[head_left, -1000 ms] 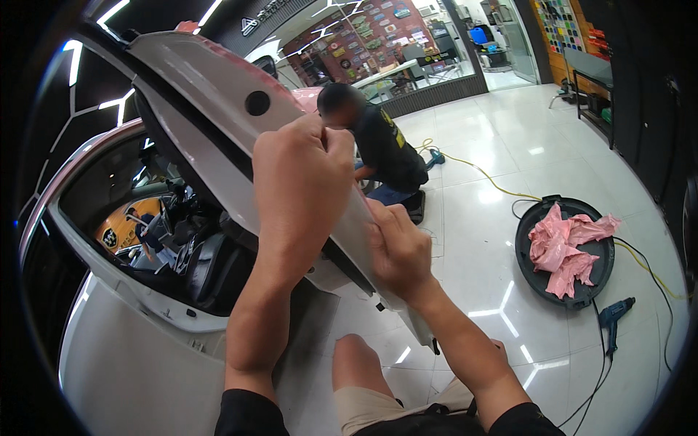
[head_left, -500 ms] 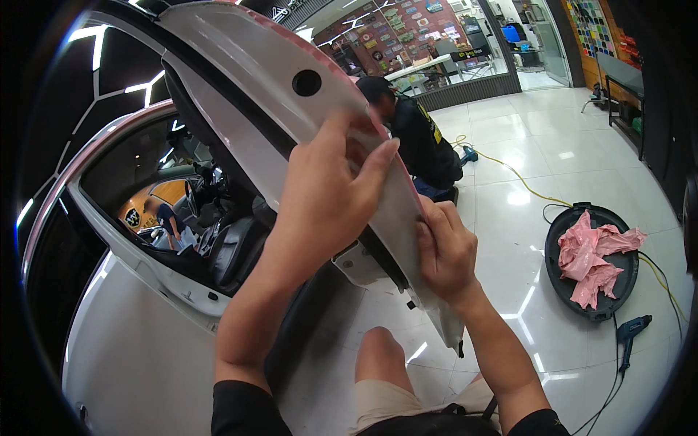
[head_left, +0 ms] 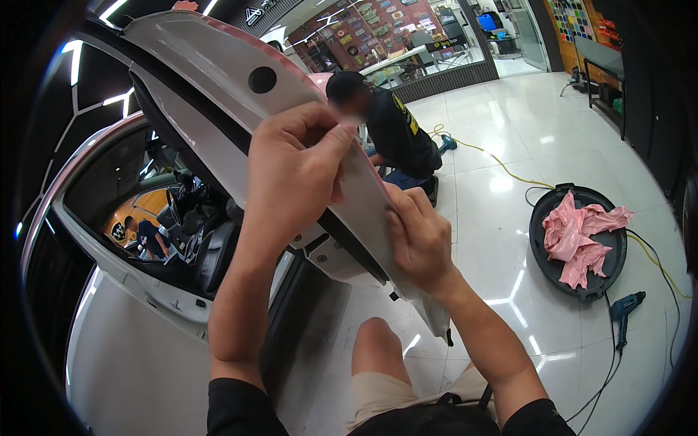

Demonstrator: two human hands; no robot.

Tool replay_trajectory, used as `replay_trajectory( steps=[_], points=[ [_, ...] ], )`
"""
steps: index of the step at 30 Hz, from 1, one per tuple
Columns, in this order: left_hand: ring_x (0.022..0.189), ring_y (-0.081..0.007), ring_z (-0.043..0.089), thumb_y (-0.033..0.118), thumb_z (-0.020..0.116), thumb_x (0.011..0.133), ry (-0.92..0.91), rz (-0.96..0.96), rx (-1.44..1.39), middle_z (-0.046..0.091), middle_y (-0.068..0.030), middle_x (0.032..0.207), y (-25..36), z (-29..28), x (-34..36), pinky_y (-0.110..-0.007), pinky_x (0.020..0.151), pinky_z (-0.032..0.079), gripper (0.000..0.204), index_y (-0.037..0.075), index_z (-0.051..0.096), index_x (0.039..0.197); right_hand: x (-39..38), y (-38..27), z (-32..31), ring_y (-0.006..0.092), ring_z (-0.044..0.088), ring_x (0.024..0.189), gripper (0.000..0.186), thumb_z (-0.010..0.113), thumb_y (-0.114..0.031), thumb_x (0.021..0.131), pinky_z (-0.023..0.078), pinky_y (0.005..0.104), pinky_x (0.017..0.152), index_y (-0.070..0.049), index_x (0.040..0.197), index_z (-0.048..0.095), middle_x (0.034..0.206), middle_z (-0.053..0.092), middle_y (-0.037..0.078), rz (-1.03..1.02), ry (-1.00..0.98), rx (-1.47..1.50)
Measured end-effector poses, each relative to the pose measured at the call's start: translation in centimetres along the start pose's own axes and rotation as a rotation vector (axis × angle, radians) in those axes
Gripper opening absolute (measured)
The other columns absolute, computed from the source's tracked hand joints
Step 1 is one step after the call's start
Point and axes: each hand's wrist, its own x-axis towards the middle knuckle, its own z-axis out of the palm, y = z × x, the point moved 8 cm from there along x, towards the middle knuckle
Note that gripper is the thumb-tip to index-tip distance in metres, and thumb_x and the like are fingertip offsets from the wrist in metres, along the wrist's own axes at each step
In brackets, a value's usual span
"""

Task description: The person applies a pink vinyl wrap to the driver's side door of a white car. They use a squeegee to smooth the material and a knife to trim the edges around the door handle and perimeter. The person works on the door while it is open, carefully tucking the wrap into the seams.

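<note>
At the edge of the open car door, L hand has thumb & fingers nearly together, can't tell if gripping anything; R hand is curled round the edge lower down. Door's glossy white, tapering, w/ pink along the edge & a blk seal. Round blk plastic tray on floor holds crumpled pink film

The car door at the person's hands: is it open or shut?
Open: the car door stands swung out from the white car body, with shadowed floor showing between them.
</note>
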Motion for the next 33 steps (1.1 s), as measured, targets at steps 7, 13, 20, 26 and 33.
replay_trajectory(
  steps=[7, 13, 20, 26, 33],
  points=[
    [0.038, -0.0052, 0.046, 0.012, 0.066, 0.094, 0.054, -0.034, -0.003, 0.053, 0.0012, 0.055, 0.0, -0.3, 0.1, -0.022, 0.035, 0.034, 0.018, -0.002, 0.069, 0.083, -0.1, 0.1, 0.3, 0.0304, 0.068, 0.073, 0.039, 0.063, -0.006, 0.096, 0.053, 0.0394, 0.059, -0.004, 0.135, 0.061, 0.099, 0.063, 0.011, 0.001, -0.023, -0.002],
    [0.037, -0.0059, 0.045, 0.012, 0.065, 0.094, 0.128, -0.017, 0.003, 0.053, 0.0013, 0.056, 0.0, 0.1, -0.1, -0.021, 0.034, 0.033, 0.016, -0.002, 0.07, 0.086, 0.0, 0.3, 0.2, 0.0291, 0.068, 0.072, 0.04, 0.064, -0.007, 0.096, 0.053, 0.0377, 0.057, -0.003, 0.135, 0.062, 0.098, 0.063, 0.011, -0.02, -0.008, -0.036],
    [0.055, -0.0066, 0.059, 0.022, 0.068, 0.101, 0.025, 0.017, 0.119, 0.065, -0.0057, 0.077, -0.3, -0.3, -1.8, -0.021, 0.046, 0.044, 0.028, -0.004, 0.066, 0.113, 0.0, 0.4, 0.2, 0.0279, 0.068, 0.072, 0.039, 0.065, -0.008, 0.096, 0.053, 0.0367, 0.057, -0.002, 0.134, 0.062, 0.099, 0.065, 0.011, -0.037, -0.005, -0.026],
    [0.056, -0.0072, 0.058, 0.013, 0.069, 0.099, 0.007, 0.006, 0.097, 0.066, -0.0044, 0.072, -0.4, 0.6, -0.7, -0.024, 0.048, 0.044, 0.02, -0.005, 0.066, 0.093, 0.0, 0.5, -0.1, 0.0275, 0.068, 0.072, 0.04, 0.066, -0.007, 0.094, 0.053, 0.0362, 0.057, -0.002, 0.134, 0.062, 0.098, 0.064, 0.01, -0.024, -0.013, -0.011],
    [0.054, -0.0079, 0.056, 0.012, 0.067, 0.096, 0.152, 0.064, 0.177, 0.065, -0.0015, 0.068, -0.3, 0.3, -0.7, -0.026, 0.052, 0.042, 0.023, -0.005, 0.068, 0.081, -0.3, 0.7, 0.0, 0.0292, 0.067, 0.073, 0.041, 0.066, -0.007, 0.093, 0.053, 0.0372, 0.057, -0.003, 0.133, 0.061, 0.096, 0.062, 0.01, -0.019, 0.007, 0.006]
  ],
)
